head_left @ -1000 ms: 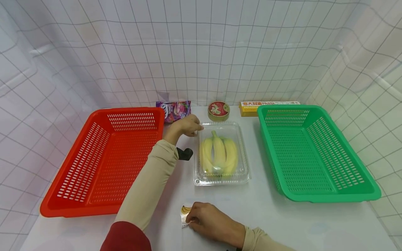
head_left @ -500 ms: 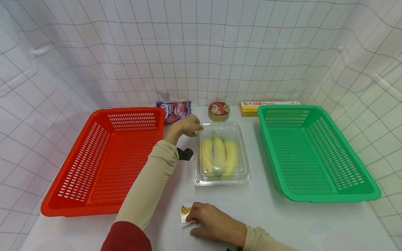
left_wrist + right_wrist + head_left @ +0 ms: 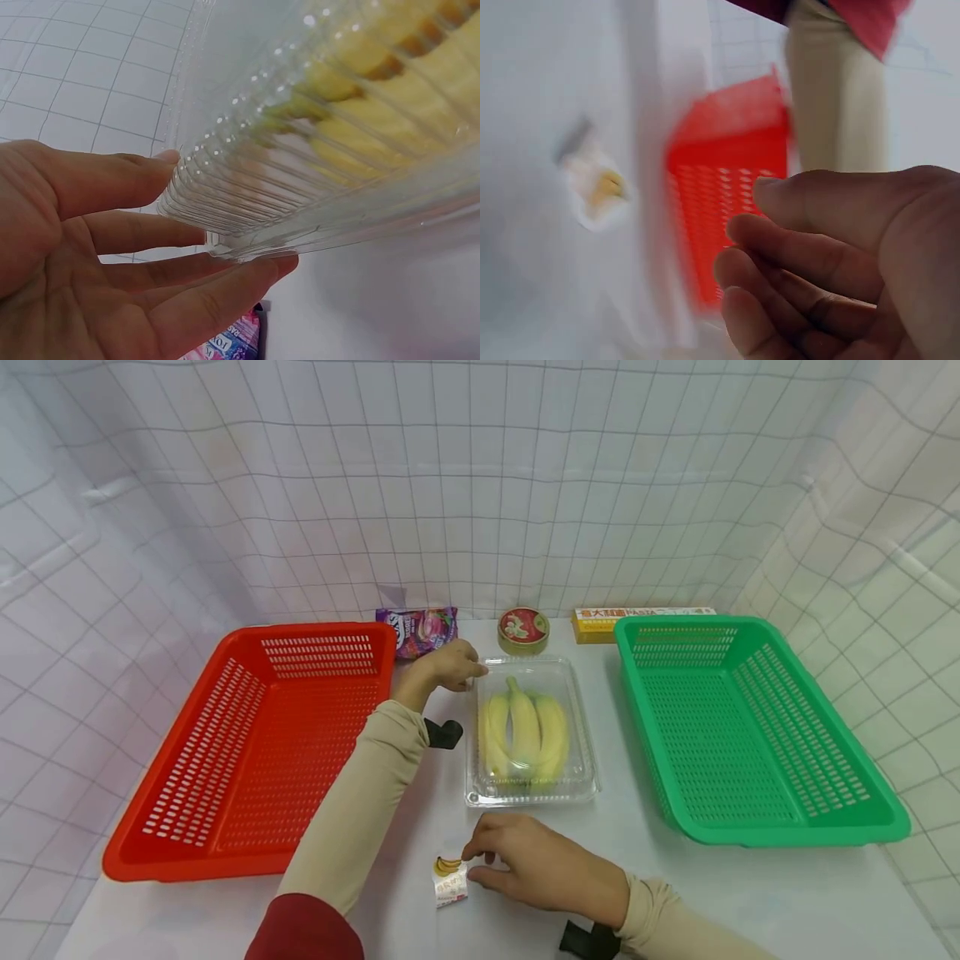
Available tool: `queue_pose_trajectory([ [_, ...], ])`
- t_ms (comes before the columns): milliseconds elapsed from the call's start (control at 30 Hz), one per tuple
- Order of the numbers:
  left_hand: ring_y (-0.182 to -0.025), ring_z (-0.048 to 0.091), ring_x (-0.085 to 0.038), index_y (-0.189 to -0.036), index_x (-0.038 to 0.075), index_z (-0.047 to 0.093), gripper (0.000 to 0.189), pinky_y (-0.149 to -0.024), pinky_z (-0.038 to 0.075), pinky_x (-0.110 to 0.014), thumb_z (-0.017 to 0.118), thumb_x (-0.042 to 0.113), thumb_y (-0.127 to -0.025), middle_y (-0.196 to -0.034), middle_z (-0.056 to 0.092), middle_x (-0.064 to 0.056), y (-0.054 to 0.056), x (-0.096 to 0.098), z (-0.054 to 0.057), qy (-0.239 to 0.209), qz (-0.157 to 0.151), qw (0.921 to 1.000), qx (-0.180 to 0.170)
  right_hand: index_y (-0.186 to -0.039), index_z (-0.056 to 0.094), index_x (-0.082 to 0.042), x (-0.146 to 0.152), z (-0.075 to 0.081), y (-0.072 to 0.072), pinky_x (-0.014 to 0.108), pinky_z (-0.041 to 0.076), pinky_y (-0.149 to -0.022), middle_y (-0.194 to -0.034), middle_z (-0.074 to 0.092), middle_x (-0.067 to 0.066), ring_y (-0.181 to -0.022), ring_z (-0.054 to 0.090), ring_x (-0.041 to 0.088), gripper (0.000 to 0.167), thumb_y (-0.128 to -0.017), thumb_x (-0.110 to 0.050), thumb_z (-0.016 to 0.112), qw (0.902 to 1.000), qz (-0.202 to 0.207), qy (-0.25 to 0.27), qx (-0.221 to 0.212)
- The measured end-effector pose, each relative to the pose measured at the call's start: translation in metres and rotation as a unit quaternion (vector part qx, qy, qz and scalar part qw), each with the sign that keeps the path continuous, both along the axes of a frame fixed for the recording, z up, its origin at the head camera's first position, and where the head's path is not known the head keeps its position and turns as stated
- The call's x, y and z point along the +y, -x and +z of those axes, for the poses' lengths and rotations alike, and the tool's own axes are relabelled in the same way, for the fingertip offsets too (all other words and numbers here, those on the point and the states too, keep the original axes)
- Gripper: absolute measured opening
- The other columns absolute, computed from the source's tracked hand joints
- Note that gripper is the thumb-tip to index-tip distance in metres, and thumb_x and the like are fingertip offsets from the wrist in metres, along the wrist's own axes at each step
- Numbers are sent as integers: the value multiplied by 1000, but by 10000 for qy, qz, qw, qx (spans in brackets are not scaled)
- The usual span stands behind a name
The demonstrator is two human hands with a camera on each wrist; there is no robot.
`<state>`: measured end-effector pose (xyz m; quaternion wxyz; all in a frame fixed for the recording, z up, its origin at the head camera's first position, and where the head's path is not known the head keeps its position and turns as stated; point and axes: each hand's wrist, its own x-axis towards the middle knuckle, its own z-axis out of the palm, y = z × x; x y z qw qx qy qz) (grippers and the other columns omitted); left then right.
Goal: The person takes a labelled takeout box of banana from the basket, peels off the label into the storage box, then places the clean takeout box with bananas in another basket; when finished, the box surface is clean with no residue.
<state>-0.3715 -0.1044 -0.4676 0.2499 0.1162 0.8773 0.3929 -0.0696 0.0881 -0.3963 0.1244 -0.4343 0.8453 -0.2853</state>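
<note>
A clear plastic clamshell box (image 3: 532, 796) lies in the middle of the white table, with a bunch of yellow bananas (image 3: 525, 727) visible through its lid. My left hand (image 3: 452, 665) grips the box's far left corner, thumb on the ribbed side and fingers along the rim in the left wrist view. Nearer the front edge, a small label (image 3: 451, 887) with a banana picture lies on the table. Just right of it hovers my right hand (image 3: 543, 867); its fingers (image 3: 810, 247) are loosely bent and hold nothing.
A red basket (image 3: 247, 864) stands on the left, a green basket (image 3: 787, 835) on the right. Along the back are a purple snack bag (image 3: 420, 631), a round red-lidded tin (image 3: 523, 631) and a yellow pasta box (image 3: 596, 631). Grid-patterned curtains (image 3: 495, 477) enclose the table.
My right hand has let go of the label and lifted away to the right and forward, leaving it on the table. The left hand stays at the box corner.
</note>
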Motion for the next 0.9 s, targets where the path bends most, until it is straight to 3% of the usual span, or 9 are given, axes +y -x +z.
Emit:
queue_pose_trajectory([
  [33,-81,57,-24,-122,-16,51,53,-63,57,-33,65,26,-94,-113,53,-20,3,-1,-4,22,-72,9998,180,-106,74,-12,3,7,3,10,45,-72,-98,63,-7,-84,57,-1,15,-94,-19,69,9999,-90,24,40],
  [200,-64,50,-18,-94,-6,56,35,-57,53,-30,63,27,-96,-85,50,-12,-8,1,11,234,-215,9985,448,-103,74,-8,17,38,27,19,50,-72,-95,66,-3,-83,60,5,14,-93,-15,68,9957,-742,285,483],
  [267,-62,45,-17,-85,-3,54,37,-57,50,-30,61,31,-97,-77,45,-9,-17,3,20,273,-247,9987,350,-102,74,-5,24,47,39,23,52,-71,-93,66,-2,-81,61,8,13,-92,-12,68,9915,-1098,367,590],
  [400,-52,37,-12,-65,6,44,46,-48,42,-26,61,35,-97,-61,35,-1,-18,0,17,196,-581,9957,691,-103,74,-3,39,62,63,27,54,-70,-93,67,-1,-82,63,11,16,-93,-13,67,9806,-1881,259,479],
  [500,-52,39,-12,-69,6,47,43,-48,42,-25,60,35,-97,-63,38,-2,-16,-2,9,369,-604,9934,901,-107,73,-1,49,68,85,33,55,-73,-97,68,5,-86,64,17,21,-94,-15,66,9726,-2290,-63,394],
  [667,-78,59,-23,-121,-16,51,53,-66,55,-31,56,32,-99,-109,55,-23,-16,-1,5,718,-287,9948,664,-119,65,8,63,71,120,45,53,-85,-114,66,20,-102,63,32,32,-96,-14,62,9643,-2586,-473,322],
  [733,-86,63,-25,-132,-18,43,67,-74,56,-33,58,38,-98,-125,52,-28,-23,-1,13,711,-293,9953,588,-125,60,10,67,70,133,48,52,-89,-122,61,25,-109,60,37,36,-97,-13,60,9617,-2681,-517,246],
  [800,-96,65,-28,-137,-16,39,65,-85,55,-36,56,35,-100,-135,48,-29,-44,3,40,825,-244,9953,438,-130,55,12,70,68,145,50,50,-93,-129,56,28,-115,57,40,40,-97,-12,59,9600,-2735,-579,116],
  [900,-93,65,-27,-132,-17,42,56,-88,52,-35,52,29,-102,-124,54,-28,-83,11,85,920,-187,9945,456,-136,47,14,72,65,157,53,47,-96,-136,50,31,-121,52,43,47,-98,-13,56,9595,-2713,-745,-129],
])
